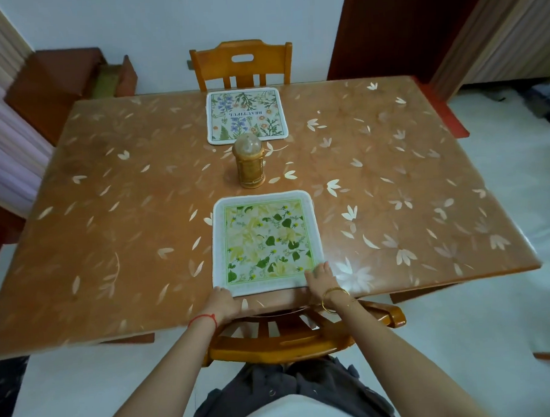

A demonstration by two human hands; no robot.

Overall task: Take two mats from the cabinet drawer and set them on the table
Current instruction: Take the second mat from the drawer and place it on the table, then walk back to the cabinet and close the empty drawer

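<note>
Two square mats lie flat on the brown table [110,215]. The green leaf-print mat [265,240] is at the near edge in front of me. A mat with blue and orange flowers [246,115] lies at the far edge. My left hand [222,302] touches the near left corner of the green mat. My right hand [322,277] rests with its fingers flat on the near right corner of the same mat. The cabinet [54,82] stands at the back left with its drawer [113,78] pulled open.
A small amber lantern-shaped ornament [249,163] stands between the two mats. One wooden chair [242,64] is tucked at the far side, another chair [292,337] is directly below my hands. A dark red door [395,26] is at the back right.
</note>
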